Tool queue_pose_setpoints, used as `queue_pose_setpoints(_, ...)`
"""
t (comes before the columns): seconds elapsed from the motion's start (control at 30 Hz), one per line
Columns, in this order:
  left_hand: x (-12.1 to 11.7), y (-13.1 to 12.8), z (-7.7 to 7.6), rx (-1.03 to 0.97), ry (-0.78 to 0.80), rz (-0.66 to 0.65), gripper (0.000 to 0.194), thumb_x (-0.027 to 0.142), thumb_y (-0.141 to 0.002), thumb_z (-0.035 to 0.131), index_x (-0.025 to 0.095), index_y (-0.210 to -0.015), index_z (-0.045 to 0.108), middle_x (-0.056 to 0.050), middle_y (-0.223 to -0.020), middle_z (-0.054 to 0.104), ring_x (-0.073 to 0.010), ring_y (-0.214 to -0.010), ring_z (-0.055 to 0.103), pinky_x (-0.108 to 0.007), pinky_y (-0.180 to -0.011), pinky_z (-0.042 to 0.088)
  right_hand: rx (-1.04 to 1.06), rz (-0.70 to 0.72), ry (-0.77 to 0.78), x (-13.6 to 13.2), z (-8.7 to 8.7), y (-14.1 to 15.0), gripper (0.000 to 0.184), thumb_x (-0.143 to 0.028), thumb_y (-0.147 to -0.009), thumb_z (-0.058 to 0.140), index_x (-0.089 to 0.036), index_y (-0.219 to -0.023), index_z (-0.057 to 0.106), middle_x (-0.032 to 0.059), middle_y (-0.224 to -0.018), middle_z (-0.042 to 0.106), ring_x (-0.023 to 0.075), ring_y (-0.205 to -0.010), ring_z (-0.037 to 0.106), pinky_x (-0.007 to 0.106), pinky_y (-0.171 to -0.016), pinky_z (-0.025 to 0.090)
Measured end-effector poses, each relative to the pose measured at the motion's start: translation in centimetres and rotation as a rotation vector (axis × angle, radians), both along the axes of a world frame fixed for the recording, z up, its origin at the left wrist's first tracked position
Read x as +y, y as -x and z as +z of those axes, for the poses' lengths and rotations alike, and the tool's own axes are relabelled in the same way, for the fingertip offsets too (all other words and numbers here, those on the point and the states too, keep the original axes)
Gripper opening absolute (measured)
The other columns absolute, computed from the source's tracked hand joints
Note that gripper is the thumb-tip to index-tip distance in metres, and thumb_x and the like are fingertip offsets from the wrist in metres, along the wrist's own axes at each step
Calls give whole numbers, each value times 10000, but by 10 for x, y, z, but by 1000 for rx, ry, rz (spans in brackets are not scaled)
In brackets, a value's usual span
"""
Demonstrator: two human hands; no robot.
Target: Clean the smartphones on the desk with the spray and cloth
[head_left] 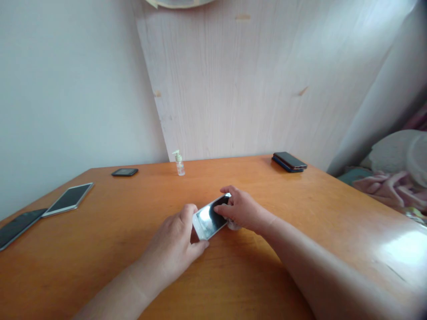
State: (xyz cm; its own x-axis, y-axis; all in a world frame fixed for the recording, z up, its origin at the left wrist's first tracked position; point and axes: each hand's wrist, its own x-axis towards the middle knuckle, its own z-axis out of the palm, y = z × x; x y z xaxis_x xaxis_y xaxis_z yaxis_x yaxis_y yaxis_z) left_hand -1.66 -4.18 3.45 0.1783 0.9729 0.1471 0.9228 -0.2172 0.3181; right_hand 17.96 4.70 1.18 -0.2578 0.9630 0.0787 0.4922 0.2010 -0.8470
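A white smartphone [207,221] with a dark, reflective screen is tilted above the middle of the table. My left hand [178,235] grips its near left end, thumb along the lower edge and fingers at the upper edge. Over the far right part of the screen lies my right hand [240,208], its fingers bent and touching the glass. A crumpled white piece of tissue or cloth [234,225] shows beneath the right palm, beside the phone's edge; most of it is hidden by the hand.
On the orange-brown wooden table [140,204], a white tablet [69,199] and a dark phone-like device [20,226] lie at left. A small black device [124,172] and a clear pump bottle [179,165] stand farther back. Dark stacked devices [289,161] lie back right, bedding [390,186] beyond.
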Motion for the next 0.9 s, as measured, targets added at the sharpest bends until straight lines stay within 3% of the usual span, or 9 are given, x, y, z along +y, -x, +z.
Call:
queue_pose_setpoints(0.5, -1, -2, 3, -17, 49, 25, 455, 281, -728, 674, 233, -1092, 404, -67, -1000, 662, -261, -936, 653, -315, -735, 444, -61, -8, -19, -1, 2, 3, 591, -304, -708, 722, -147, -1239, 519, -22, -676, 592, 117, -573, 542, 217, -493, 377)
queue_pose_setpoints(0.63, 0, -1, 3, -19, 43, 10, 442, 288, -733, 671, 237, -1086, 411, -53, -968, 660, -256, -913, 653, -313, -721, 434, -38, -10, -2, -1, 2, 4, 530, -235, -722, 683, -168, -1224, 528, -34, -655, 586, 110, -559, 542, 205, -486, 375)
queue_pose_setpoints(0.9, 0, -1, 2, -5, 35, 16, 444, 300, -726, 685, 237, -1074, 417, -57, -984, 663, -258, -925, 654, -309, -721, 434, 60, -34, 43, 3, -5, 6, 410, -285, -790, 628, -194, -1182, 551, -15, -668, 625, 117, -544, 571, 194, -444, 379)
